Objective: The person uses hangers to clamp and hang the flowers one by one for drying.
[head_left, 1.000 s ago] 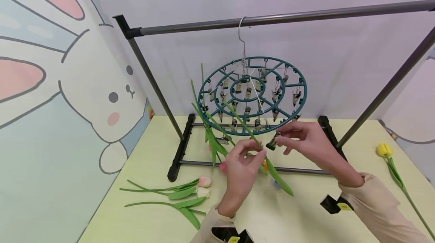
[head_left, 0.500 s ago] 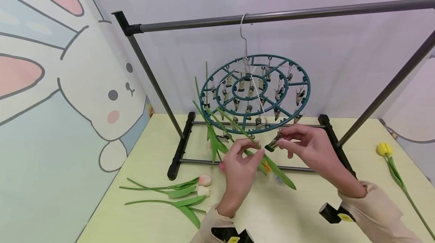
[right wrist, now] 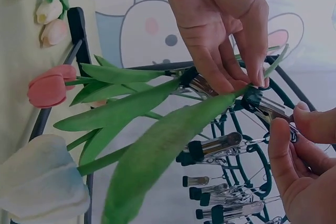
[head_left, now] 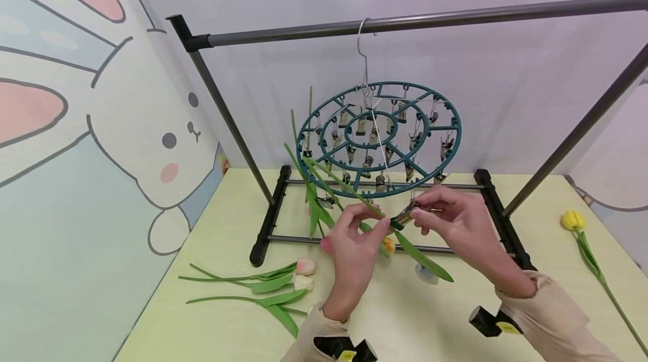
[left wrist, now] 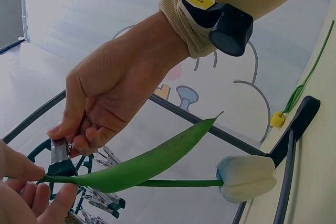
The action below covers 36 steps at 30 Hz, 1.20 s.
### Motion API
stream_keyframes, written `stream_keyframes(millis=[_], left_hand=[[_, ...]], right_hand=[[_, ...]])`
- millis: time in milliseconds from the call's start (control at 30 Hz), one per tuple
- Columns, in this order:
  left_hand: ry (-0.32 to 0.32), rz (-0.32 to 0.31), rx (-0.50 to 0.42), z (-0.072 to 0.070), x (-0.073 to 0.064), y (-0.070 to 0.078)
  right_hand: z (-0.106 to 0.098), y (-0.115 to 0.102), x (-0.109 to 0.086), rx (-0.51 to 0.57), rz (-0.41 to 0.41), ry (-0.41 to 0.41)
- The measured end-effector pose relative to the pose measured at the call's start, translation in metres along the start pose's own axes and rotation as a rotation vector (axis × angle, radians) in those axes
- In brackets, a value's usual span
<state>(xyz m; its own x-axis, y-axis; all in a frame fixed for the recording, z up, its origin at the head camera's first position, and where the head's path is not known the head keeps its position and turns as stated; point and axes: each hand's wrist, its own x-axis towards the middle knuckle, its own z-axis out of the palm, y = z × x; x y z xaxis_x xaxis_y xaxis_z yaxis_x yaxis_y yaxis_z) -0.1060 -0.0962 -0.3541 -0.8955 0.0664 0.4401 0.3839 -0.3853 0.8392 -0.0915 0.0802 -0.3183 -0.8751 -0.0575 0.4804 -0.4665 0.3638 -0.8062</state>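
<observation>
My left hand (head_left: 356,252) pinches the green stem of a white-and-pale-blue tulip (left wrist: 247,178), whose head hangs down with a long leaf (head_left: 424,258) beside it. Between thumb and fingers of my right hand (head_left: 463,227) is a metal clip (right wrist: 264,105) with dark green tips. Those tips overlap the stem right by the left fingertips in the right wrist view. The clip belongs to a round teal hanger (head_left: 458,126) carrying several more clips. Other tulips, among them a pink one (right wrist: 51,86), hang head down from the hanger's left side.
The hanger hooks over a dark metal rack bar (head_left: 298,32), with the rack's black feet (head_left: 268,221) on the pale yellow table (head_left: 415,328). Several pale tulips (head_left: 304,282) lie at left; a yellow tulip (head_left: 574,220) lies at far right.
My right hand has brought the clip leftward, from beside the stem to its tips overlapping it. The left hand keeps its pinch, and the pale blue flower shows more plainly below.
</observation>
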Motion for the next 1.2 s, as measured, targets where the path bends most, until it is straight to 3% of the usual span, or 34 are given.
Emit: stream_keyframes(millis=[167, 833, 1200], left_hand=[[0.006, 0.010, -0.028, 0.000, 0.001, -0.001], [0.036, 0.041, -0.049, -0.001, 0.004, 0.000], [0.053, 0.009, -0.053, -0.002, 0.003, 0.000]], right_hand=[[0.004, 0.000, 0.001, 0.072, -0.027, 0.012], [0.013, 0.002, 0.001, 0.180, -0.043, 0.050], [0.008, 0.005, 0.001, 0.155, 0.034, -0.043]])
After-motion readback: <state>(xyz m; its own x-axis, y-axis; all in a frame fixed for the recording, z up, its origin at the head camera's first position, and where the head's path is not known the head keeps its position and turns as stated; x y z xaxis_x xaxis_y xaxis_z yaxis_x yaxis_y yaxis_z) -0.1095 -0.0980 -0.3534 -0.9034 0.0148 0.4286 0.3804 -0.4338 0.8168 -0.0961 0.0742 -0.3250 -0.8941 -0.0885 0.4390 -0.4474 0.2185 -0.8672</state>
